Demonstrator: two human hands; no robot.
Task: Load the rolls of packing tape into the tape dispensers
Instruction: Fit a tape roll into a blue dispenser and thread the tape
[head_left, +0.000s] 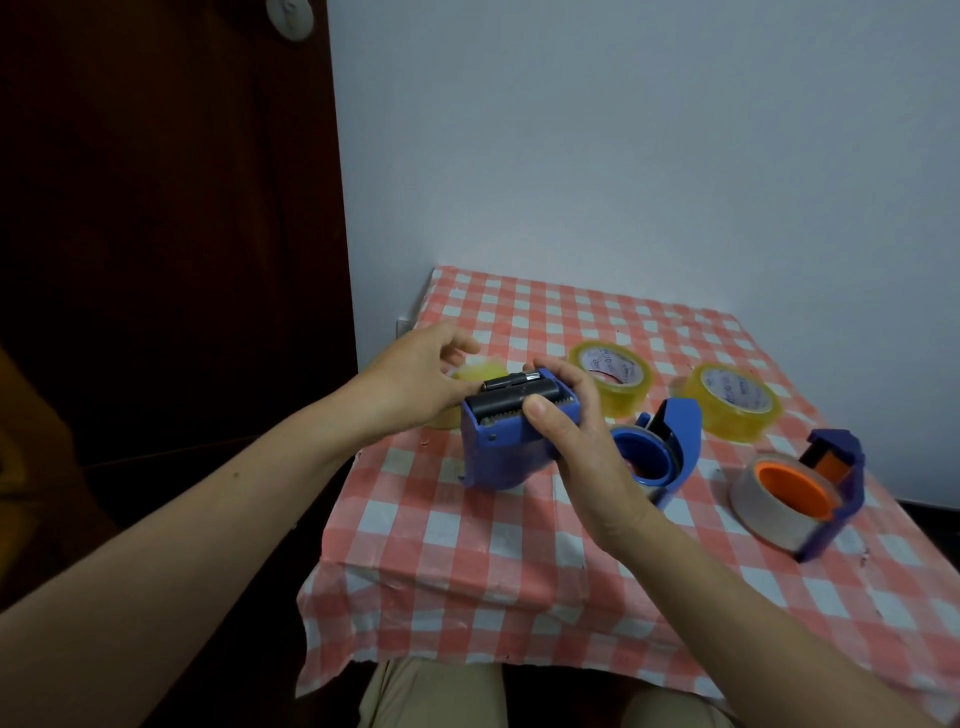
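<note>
My right hand (569, 431) grips a blue tape dispenser (501, 447) above the table's left side, thumb over its toothed blade. My left hand (415, 379) is at the dispenser's far left end, its fingers curled by the black roller. A yellowish tape roll (470, 376) lies partly hidden behind that hand. Two more yellowish rolls lie flat farther back, one in the middle (610, 374) and one to the right (732, 400). A second blue dispenser (657, 452) with tape in it lies right of my right hand. A third dispenser with an orange core (800, 488) holds a clear roll.
The small table wears a red-and-white checked cloth (519, 571) and stands against a pale wall (623, 156). A dark wooden door (156, 208) is on the left. My knees (431, 696) show below the table's front edge.
</note>
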